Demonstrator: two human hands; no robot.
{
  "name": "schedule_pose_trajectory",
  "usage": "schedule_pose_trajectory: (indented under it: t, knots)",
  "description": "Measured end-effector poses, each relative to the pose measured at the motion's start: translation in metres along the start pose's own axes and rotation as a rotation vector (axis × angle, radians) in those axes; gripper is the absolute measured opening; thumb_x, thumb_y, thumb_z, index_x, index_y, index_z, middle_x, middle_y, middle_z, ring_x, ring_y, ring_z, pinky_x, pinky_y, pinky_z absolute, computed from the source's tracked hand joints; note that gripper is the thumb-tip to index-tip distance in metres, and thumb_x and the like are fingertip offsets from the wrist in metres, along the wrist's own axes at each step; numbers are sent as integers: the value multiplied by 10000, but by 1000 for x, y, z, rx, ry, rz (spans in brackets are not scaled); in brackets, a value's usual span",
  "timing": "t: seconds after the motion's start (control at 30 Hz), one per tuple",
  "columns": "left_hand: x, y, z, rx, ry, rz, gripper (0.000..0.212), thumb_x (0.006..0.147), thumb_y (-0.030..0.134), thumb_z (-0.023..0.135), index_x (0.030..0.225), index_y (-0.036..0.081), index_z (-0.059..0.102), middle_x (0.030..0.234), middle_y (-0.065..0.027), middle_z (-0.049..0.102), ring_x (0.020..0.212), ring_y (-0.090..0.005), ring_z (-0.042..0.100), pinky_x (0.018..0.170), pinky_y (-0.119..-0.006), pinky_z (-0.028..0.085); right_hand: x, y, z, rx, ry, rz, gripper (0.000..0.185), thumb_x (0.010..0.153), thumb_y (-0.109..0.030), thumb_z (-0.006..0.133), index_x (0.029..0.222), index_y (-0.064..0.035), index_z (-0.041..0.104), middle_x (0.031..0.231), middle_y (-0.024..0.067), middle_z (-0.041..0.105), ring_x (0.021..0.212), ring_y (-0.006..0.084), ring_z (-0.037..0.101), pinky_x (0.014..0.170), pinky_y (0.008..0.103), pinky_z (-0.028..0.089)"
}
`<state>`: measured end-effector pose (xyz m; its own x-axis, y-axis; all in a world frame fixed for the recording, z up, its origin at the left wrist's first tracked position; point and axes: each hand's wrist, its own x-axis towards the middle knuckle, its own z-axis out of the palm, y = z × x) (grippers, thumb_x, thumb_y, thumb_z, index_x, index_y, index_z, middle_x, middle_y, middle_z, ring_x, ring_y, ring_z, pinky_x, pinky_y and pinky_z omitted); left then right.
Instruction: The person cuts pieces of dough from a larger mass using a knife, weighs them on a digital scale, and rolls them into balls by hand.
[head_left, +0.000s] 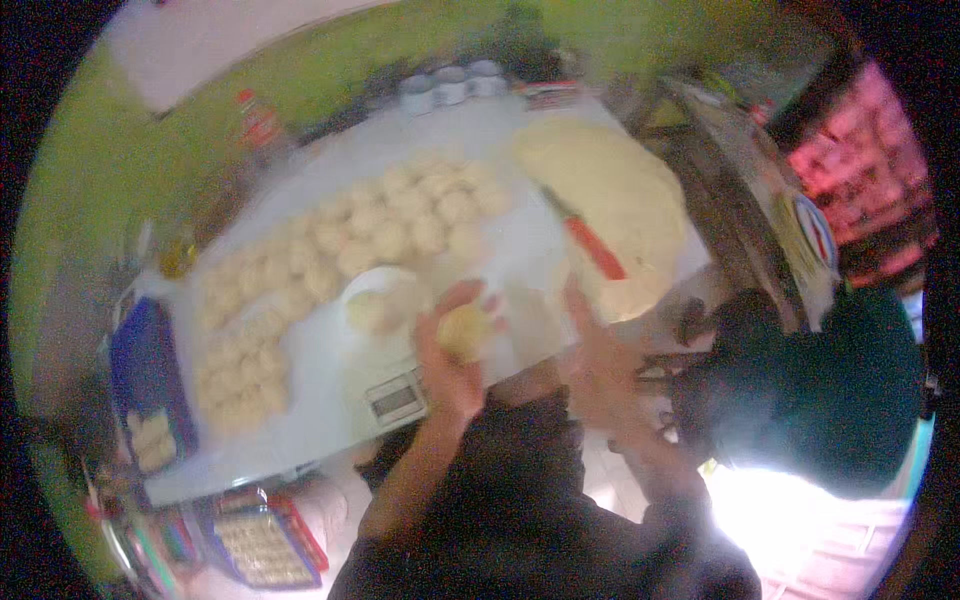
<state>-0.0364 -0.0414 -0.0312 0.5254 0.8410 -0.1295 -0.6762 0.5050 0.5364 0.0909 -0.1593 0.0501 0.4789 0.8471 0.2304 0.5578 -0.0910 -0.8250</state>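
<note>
My left hand (450, 360) holds a yellowish dough ball (461, 332) above the table's near edge. To its right, my right hand (600, 352) is apart from the ball, fingers stretched, beside a large flat mass of dough (637, 202). A tool with a red handle (595, 247) lies against that dough. Just left of my left hand stand a white bowl (379, 296) with something pale in it and a kitchen scale (396, 399). Many dough balls (367, 225) cover the left and middle of the white table (315, 420). Motion blur hides finer details.
A blue tray (150, 360) holding several dough pieces stands at the left end. Below the table is another blue tray (266, 547) of small pieces. Pale cans or cups (451, 85) line the far edge, a red-labelled bottle (257, 120) stands beyond, and a dark green shape (817, 397) is at right.
</note>
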Motion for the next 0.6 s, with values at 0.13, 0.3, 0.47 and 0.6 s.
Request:
schedule_pose_trajectory:
  t: [0.13,0.3,0.47,0.6]
  knots:
    - [-4,-21,45,16,80,-52,458,951,342,358,1215,-11,479,1263,-125,488,1123,-251,496,966,-360,394,6,-9,6,-9,-525,92,385,928,-168,416,1275,-3,438,1259,116,503,1007,194,560,838,347,479]
    - [-5,-4,51,761,185,572,485,942,286,426,1336,17,342,1328,-120,413,1213,-227,423,996,-328,365,28,-19,84,254,-228,-62,717,871,-396,466,1388,39,228,1423,221,288,1304,229,324,1088,372,209]
    - [-44,-28,45,-241,-155,147,574,924,356,456,1371,31,300,1318,-140,415,1252,-231,380,1028,-330,329,5,-7,127,514,42,60,817,879,-526,384,1406,41,122,1472,181,163,1350,233,200,1102,356,156]
    - [-34,33,-25,699,134,442,535,928,394,438,1306,18,390,1229,-132,483,1168,-242,440,986,-360,363,24,-23,120,-165,-373,-705,983,822,-686,355,1423,2,-10,1487,228,36,1368,364,108,1104,419,132]
